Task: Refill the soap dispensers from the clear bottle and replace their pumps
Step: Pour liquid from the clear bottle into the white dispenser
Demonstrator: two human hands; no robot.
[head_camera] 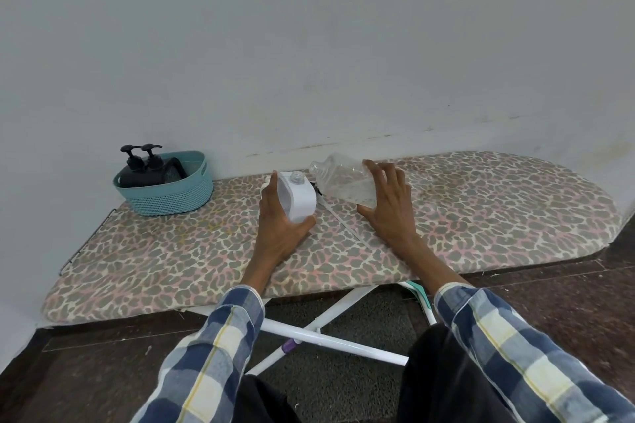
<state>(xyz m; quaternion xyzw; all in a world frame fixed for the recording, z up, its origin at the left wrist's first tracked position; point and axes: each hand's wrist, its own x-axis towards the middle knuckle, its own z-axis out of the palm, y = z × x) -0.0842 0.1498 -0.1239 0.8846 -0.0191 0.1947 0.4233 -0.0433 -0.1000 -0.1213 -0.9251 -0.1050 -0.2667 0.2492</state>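
The clear plastic bottle (343,182) lies tilted, its long axis running left-right, open neck pointing up-left toward the white square dispenser (298,200). The right hand (385,197) grips its base end above the leopard-print ironing board (481,216). The left hand (281,220) clasps the upright dispenser just left of it.

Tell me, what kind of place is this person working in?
Probably a room in a home, not a workshop. The work surface is a leopard-print ironing board against a plain wall, a teal basket holds black pump dispensers, and the floor is dark stone.
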